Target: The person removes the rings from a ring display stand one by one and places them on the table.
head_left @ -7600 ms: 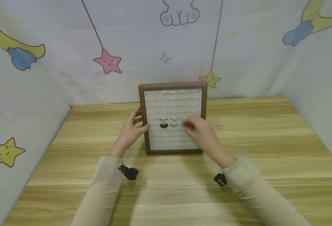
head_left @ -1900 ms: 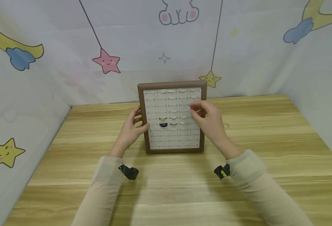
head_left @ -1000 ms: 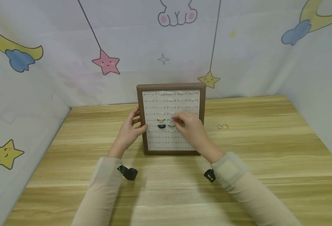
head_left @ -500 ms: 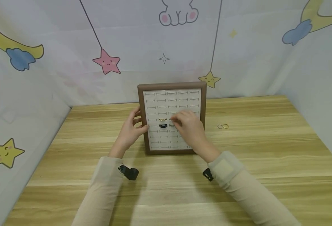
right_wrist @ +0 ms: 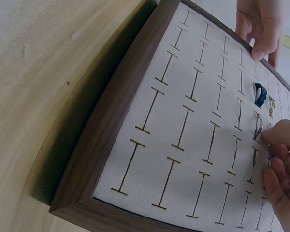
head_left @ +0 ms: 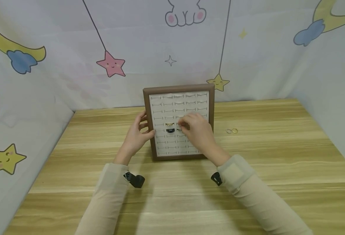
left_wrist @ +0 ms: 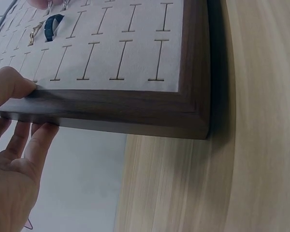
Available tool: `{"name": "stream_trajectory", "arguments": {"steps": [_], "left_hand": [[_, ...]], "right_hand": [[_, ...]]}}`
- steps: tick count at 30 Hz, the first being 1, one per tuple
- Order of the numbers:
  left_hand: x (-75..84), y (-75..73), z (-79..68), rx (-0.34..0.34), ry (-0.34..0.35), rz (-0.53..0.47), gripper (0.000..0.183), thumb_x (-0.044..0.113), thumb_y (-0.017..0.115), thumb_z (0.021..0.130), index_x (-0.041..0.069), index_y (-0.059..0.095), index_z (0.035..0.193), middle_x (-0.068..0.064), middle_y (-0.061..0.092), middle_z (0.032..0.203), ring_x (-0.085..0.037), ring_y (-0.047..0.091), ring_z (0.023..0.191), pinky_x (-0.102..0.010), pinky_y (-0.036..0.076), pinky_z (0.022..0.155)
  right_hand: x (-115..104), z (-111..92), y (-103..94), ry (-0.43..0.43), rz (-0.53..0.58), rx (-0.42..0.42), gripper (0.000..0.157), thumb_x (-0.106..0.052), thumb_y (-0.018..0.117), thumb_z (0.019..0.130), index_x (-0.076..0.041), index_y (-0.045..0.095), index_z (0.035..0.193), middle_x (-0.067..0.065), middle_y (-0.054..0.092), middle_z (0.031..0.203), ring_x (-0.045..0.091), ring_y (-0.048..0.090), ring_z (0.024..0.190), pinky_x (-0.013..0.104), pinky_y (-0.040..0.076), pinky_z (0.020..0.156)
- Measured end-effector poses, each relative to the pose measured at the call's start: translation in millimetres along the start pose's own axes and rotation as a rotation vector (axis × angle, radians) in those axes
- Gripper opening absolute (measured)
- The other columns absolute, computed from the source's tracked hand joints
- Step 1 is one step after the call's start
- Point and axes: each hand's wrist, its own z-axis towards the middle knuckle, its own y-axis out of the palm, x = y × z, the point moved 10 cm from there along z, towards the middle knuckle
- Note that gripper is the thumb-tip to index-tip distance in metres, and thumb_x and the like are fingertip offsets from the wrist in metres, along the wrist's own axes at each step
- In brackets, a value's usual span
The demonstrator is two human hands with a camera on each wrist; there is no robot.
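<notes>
A brown-framed ring display board [head_left: 179, 88] with a white slotted face stands tilted on the table. My left hand [head_left: 136, 135] grips its left edge, thumb in front and fingers behind. With thumb and index finger, my right hand [head_left: 197, 132] pinches at a silver ring in the middle column; the fingers mostly hide that ring. Just below, another silver ring [right_wrist: 258, 126] sits in its slot in the right wrist view. To the left are a gold ring [head_left: 169, 124] and, under it, a dark blue-black ring [head_left: 170, 130].
On the wooden table [head_left: 172, 202], right of the board, a silver ring [head_left: 228, 131] and a gold ring [head_left: 235, 131] lie side by side. A white cloth backdrop [head_left: 148, 39] printed with stars and moons rises behind the table.
The gold ring on the table has joined the silver one since the oldest frame. My right hand has gone from the board's right side to the middle column. My left hand stays put.
</notes>
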Motion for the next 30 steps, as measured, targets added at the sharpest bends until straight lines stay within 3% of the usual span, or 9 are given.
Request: {"name": "stream_trajectory", "arguments": {"steps": [9, 17, 22, 30], "left_hand": [[0.2, 1.0, 0.3, 0.002, 0.008, -0.011, 0.079, 0.004, 0.060, 0.088, 0.017, 0.016, 0.152, -0.013, 0.028, 0.150, -0.032, 0.038, 0.134, -0.046, 0.043, 0.108], [-0.7, 1.0, 1.2, 0.004, 0.004, -0.019, 0.079, 0.004, 0.060, 0.088, 0.018, 0.016, 0.152, -0.013, 0.029, 0.149, -0.031, 0.038, 0.134, -0.045, 0.043, 0.108], [-1.1, 1.3, 0.7, 0.001, 0.003, -0.021, 0.079, 0.003, 0.060, 0.088, 0.017, 0.016, 0.152, -0.013, 0.028, 0.150, -0.031, 0.038, 0.134, -0.045, 0.042, 0.110], [0.0, 1.6, 0.8, 0.002, 0.002, -0.019, 0.079, 0.003, 0.061, 0.087, 0.016, 0.016, 0.151, -0.013, 0.028, 0.150, -0.031, 0.038, 0.134, -0.045, 0.042, 0.109]], "right_hand": [[-2, -6, -2.9, -0.116, 0.057, 0.067, 0.011, 0.002, 0.070, 0.080, -0.004, 0.070, 0.089, 0.007, 0.063, 0.091, 0.021, 0.059, 0.089, 0.027, 0.054, 0.079], [-1, -6, -4.0, -0.120, 0.069, 0.077, 0.008, 0.000, 0.070, 0.081, -0.003, 0.069, 0.088, 0.007, 0.060, 0.090, 0.020, 0.059, 0.088, 0.026, 0.056, 0.077], [5, -5, -3.5, -0.076, 0.121, 0.063, 0.005, -0.001, 0.069, 0.082, -0.003, 0.069, 0.087, 0.008, 0.062, 0.092, 0.020, 0.062, 0.086, 0.026, 0.057, 0.077], [21, 0, -5.0, 0.059, 0.319, -0.008, 0.006, -0.006, 0.068, 0.085, -0.004, 0.070, 0.090, 0.010, 0.069, 0.095, 0.020, 0.064, 0.086, 0.030, 0.057, 0.077]]}}
